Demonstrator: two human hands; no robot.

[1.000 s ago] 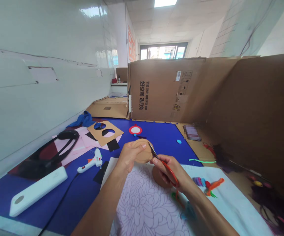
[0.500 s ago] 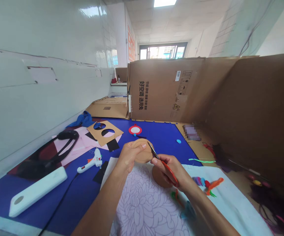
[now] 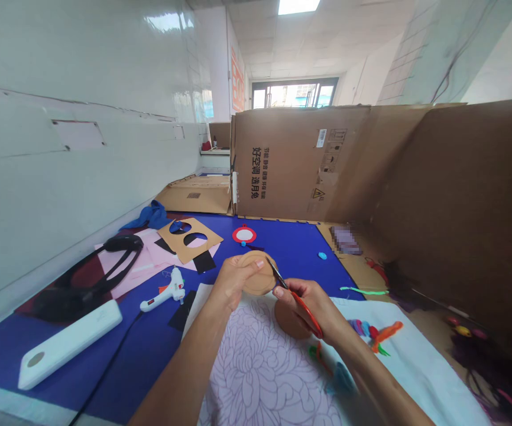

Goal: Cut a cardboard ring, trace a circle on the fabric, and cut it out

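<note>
My left hand (image 3: 233, 278) is closed on a round cardboard disc (image 3: 256, 281), its thumb pressed on the top face, which carries a curved line. In my right hand (image 3: 311, 302) is a pair of scissors (image 3: 307, 313) with orange-red handles; the fingers wrap round them. The dark blades lie against the disc's right side. A second brown disc (image 3: 288, 319) sits below my right hand, partly hidden by it. Beneath both hands spreads a white cloth (image 3: 256, 367) printed with a flower outline.
To the left are a white glue gun (image 3: 167, 293) with a black cord, a white oblong device (image 3: 72, 343) and a cardboard sheet (image 3: 191, 236) with two round holes. A red-rimmed disc (image 3: 244, 235) lies ahead. Coloured fuzzy pieces (image 3: 384, 338) lie right. Cardboard walls (image 3: 295, 165) stand behind.
The view has shifted very slightly. Hands, disc and scissors keep almost the same position, with the blades still at the disc's right side.
</note>
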